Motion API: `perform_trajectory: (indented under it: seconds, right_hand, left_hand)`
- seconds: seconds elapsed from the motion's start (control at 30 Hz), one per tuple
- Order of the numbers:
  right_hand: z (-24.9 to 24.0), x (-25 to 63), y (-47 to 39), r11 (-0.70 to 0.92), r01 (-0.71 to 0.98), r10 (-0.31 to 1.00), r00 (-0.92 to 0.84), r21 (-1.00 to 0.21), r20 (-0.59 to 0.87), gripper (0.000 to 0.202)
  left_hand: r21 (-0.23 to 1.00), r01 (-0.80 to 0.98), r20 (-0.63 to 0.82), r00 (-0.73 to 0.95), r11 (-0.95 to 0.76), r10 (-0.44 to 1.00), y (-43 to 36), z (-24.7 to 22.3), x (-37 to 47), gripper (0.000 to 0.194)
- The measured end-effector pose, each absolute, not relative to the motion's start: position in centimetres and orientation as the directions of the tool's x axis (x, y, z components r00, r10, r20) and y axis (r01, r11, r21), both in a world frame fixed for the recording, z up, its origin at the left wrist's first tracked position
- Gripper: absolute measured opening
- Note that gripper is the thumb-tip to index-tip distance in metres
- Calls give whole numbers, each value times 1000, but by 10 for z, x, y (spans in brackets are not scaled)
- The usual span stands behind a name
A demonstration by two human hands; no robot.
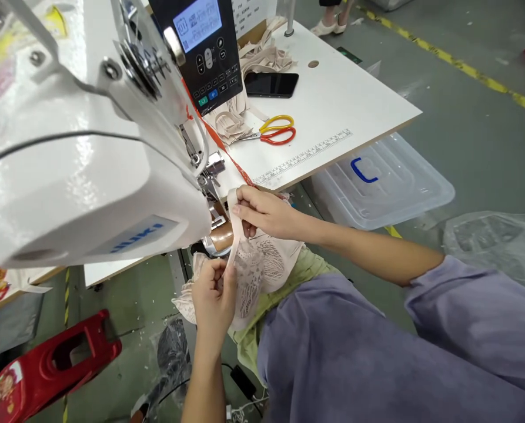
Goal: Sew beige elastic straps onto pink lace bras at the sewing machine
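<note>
My left hand (216, 288) pinches the lower end of a pale beige elastic band (237, 232). Higher up, my right hand (262, 211) grips the same band between thumb and fingers, so it runs nearly straight between both hands. Below it hangs beige lace fabric (248, 282), draped over my lap and partly hidden by my hands. Just left of the band is the presser foot (217, 217) of a white sewing machine (90, 194), above its narrow brown-topped arm (221, 236). The band and the foot appear apart.
On the white table (333, 94) lie yellow-and-red-handled scissors (277, 130), a black phone (271, 85) and beige strips (266, 56). A control panel (204, 53) stands behind the needle area. Below are a lidded plastic box (390, 182) and a red stool (54, 364).
</note>
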State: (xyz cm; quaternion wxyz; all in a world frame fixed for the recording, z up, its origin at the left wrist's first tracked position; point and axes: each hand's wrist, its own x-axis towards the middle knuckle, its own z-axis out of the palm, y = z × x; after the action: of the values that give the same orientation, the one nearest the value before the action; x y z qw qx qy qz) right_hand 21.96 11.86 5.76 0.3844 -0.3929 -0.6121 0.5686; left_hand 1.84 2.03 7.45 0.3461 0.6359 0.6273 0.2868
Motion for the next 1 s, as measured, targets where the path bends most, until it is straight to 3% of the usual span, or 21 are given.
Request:
perform_trajectory:
  seconds: [0.27,0.47,0.73,0.87,1.0]
  right_hand:
    - [67,218,104,44,52,894,-448,-998,16,18]
    - [66,217,99,36,-17,874,-484,-999,40,19]
    - [58,212,97,38,-114,904,-419,-993,82,18]
    - [47,206,113,44,11,953,-300,-999,38,19]
    - [37,196,139,173,172,973,-180,-970,142,19]
  left_hand:
    - [884,463,-156,161,65,975,27,88,28,22]
    - [904,408,-205,154,127,967,32,86,40,30]
    - [918,393,-117,127,59,985,27,87,50,37]
    - [868,480,-191,90,126,977,20,78,35,31]
    - [797,601,-17,-72,57,997,17,61,23,25]
